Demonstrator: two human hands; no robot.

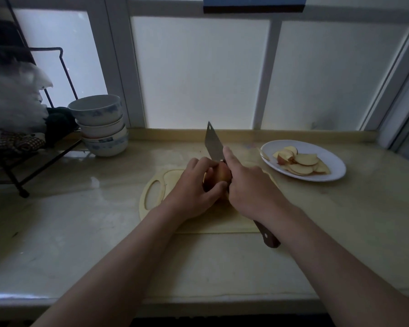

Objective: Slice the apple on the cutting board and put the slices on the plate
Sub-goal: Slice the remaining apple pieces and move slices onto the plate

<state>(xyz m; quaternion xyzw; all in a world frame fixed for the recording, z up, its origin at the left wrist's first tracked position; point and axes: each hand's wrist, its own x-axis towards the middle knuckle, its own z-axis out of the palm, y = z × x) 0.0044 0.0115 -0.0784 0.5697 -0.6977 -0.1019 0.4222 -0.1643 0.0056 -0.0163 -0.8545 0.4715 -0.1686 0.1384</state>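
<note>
Head view: the left hand [194, 188] is curling its fingers round the apple [221, 173], which is lying between both hands on the board [206, 224]. The right hand [249, 186] is gripping the knife [213, 145], forefinger extended along the blade. Slices [302, 164] are lying on the plate [333, 159] to the right.

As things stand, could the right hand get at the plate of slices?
Probably yes. The plate lies on the counter just right of the cutting board, nothing standing between it and the right hand; but that hand grips the knife, so it is not free.
</note>
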